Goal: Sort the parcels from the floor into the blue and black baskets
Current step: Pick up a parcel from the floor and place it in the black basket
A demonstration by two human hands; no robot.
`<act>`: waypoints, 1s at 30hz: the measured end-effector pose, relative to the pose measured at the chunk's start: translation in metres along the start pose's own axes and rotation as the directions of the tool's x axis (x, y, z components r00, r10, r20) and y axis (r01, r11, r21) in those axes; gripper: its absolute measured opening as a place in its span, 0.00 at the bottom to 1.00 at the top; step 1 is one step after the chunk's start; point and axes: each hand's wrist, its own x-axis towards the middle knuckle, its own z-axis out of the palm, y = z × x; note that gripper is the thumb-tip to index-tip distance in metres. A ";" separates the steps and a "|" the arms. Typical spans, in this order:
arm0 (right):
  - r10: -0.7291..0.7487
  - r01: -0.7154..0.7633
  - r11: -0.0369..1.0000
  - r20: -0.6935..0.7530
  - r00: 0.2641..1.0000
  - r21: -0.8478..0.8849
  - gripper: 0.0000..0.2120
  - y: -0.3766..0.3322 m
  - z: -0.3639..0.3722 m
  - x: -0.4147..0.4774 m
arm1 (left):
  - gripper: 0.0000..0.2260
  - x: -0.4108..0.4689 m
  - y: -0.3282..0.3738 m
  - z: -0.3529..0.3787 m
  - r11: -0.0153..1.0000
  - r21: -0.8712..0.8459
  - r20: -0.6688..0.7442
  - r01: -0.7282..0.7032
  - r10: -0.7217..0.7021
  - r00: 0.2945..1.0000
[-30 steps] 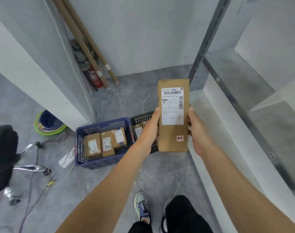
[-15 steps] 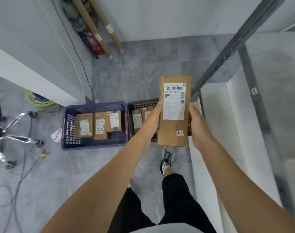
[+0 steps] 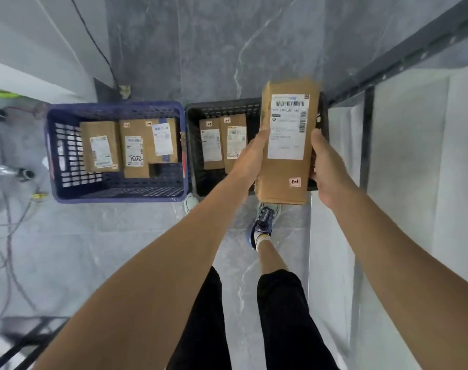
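I hold a tall brown cardboard parcel (image 3: 286,172) upright with a white shipping label and a small "2-1" sticker. My left hand (image 3: 250,156) grips its left edge and my right hand (image 3: 327,166) grips its right edge. The parcel hangs above the right part of the black basket (image 3: 198,156), which holds two brown parcels (image 3: 223,145). Left of it, touching, stands the blue basket (image 3: 56,156) with three brown parcels (image 3: 128,148) inside.
A white ledge with a dark metal frame (image 3: 366,134) runs along the right, close to the black basket. Cables (image 3: 8,249) and a chair base (image 3: 14,172) lie on the grey floor at the left. My feet (image 3: 263,225) stand just before the baskets.
I have stepped closer to the baskets and my view has tilted down. The parcel, held the same way in both hands, now hangs over the black basket.
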 end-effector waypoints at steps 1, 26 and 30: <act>0.007 -0.007 1.000 0.005 1.000 0.000 0.21 0.007 0.004 0.021 | 0.33 0.021 -0.005 -0.002 1.000 0.001 0.000 0.006 -0.006 1.000; 0.061 -0.057 0.994 0.038 0.997 -0.094 0.21 0.126 0.057 0.322 | 0.40 0.312 -0.103 -0.005 0.986 0.112 -0.152 0.127 -0.109 0.982; 0.084 -0.081 0.995 0.059 0.995 -0.059 0.21 0.134 0.060 0.335 | 0.36 0.317 -0.112 -0.004 0.986 0.127 -0.163 0.113 -0.091 0.982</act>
